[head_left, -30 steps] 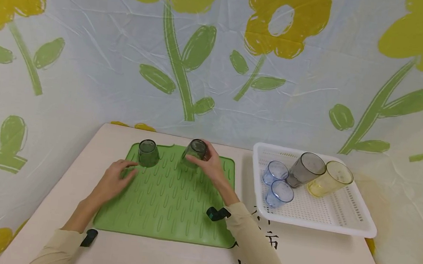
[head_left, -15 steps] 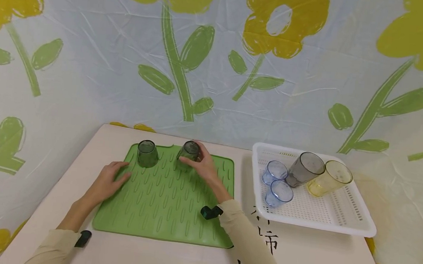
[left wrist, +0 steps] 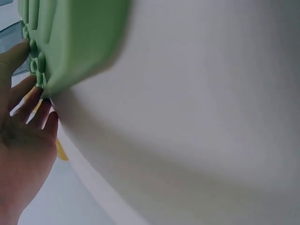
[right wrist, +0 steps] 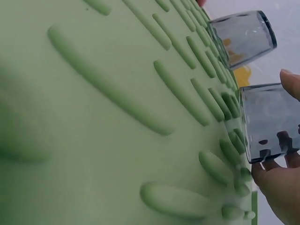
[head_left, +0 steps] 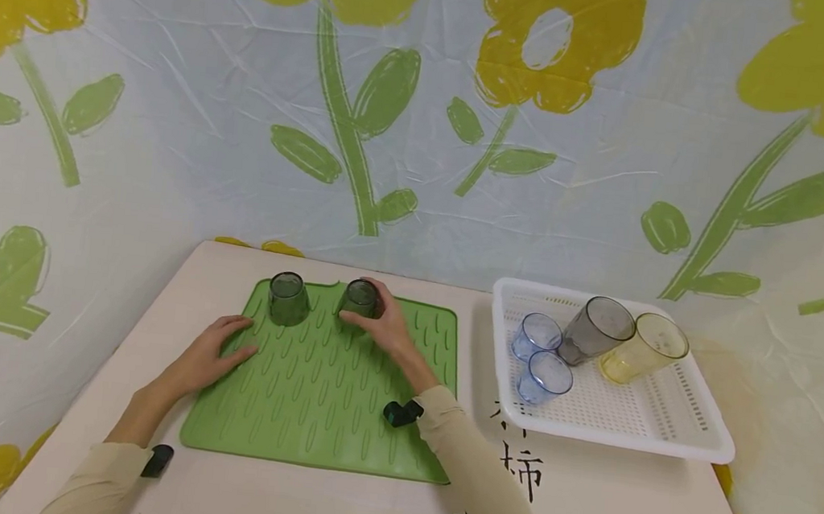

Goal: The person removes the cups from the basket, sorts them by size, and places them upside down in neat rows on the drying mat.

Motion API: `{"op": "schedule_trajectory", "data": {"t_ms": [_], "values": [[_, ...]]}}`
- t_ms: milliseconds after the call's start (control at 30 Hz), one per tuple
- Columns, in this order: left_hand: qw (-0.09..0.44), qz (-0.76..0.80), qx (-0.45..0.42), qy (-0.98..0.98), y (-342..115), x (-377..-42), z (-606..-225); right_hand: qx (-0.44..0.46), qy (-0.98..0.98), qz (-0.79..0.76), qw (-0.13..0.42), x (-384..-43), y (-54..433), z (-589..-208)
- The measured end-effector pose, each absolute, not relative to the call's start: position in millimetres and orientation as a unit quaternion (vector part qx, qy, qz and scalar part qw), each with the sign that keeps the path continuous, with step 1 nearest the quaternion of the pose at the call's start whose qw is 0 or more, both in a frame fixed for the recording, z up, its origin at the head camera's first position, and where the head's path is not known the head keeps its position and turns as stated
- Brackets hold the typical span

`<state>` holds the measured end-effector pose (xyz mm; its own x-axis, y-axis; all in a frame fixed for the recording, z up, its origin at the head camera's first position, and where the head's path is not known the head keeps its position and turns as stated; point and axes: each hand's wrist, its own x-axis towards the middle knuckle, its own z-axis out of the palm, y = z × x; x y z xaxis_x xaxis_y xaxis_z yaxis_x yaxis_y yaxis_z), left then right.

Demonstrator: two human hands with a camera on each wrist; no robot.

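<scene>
In the head view my right hand [head_left: 390, 329] grips a dark grey glass [head_left: 360, 297] upside down at the back of the green ridged drying mat [head_left: 314, 386]. The right wrist view has the thumb on one side of this glass [right wrist: 267, 122] and fingers on the other, its rim at or very close to the mat. A second dark grey glass [head_left: 288, 300] stands inverted to its left, a gap between them. My left hand [head_left: 204, 358] rests at the mat's left edge with fingers extended and nothing held. In the left wrist view its fingertips [left wrist: 50, 123] are beside the mat's edge.
To the right stands a white perforated basket [head_left: 630, 444]. Inside are two small blue glasses [head_left: 538, 337], a tall grey glass [head_left: 597, 332] and a tall yellow glass [head_left: 643, 349]. A flowered cloth [head_left: 428, 234] hangs behind the pale table [head_left: 276, 500].
My right hand has carried the dark glass leftward and slightly down, closer to the other dark glass. My left hand has drawn back a little, away from the standing glass.
</scene>
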<state>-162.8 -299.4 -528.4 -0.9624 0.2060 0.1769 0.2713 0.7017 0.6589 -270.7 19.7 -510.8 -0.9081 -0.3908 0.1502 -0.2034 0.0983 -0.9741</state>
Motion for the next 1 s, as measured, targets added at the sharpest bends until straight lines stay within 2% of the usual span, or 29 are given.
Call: {"op": "schedule_trajectory", "data": {"t_ms": [333, 533, 1000], "values": [[0.033, -0.36, -0.146, -0.921, -302.1, -163.1, -529.8, -0.227, 0.723, -0.647, 0.083, -267.9, 5.9, -511.6], [0.051, -0.359, -0.153, -0.919, -299.7, -162.4, -530.8, -0.216, 0.75, -0.618, 0.091, -266.9, -1.4, -512.8], [0.038, -0.366, -0.146, -0.918, -299.9, -163.0, -528.7, -0.2, 0.782, -0.582, 0.101, -265.3, -10.8, -514.2]]}}
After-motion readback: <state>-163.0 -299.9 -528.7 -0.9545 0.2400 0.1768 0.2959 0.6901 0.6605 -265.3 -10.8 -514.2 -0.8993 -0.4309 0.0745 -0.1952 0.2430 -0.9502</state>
